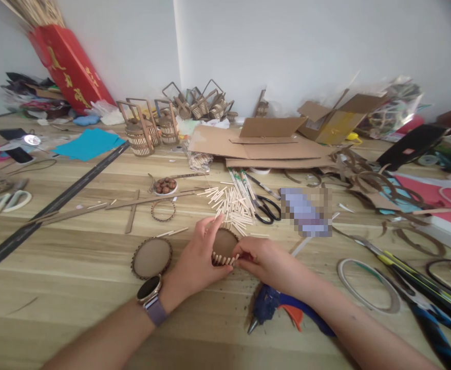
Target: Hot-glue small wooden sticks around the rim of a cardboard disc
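Between my hands is a small round brown disc (225, 242) with short wooden sticks (222, 260) standing along its near edge. My left hand (198, 252) curves around its left side, thumb at the near rim and fingers at the far rim. The fingers of my right hand (258, 257) pinch a short stick (237, 258) at the right end of that row. A second brown disc with a scalloped rim (151, 258) lies left of my left hand. Just beyond my hands lies a pile of short wooden sticks (235, 205).
A blue glue gun (266, 306) lies below my right forearm. Black scissors (267, 209), a scalloped ring (163, 210) and a bowl of brown beads (165, 185) lie farther off. Small woven baskets (138, 139) and flat cardboard (218, 144) stand at the back; pliers (395, 267) are right.
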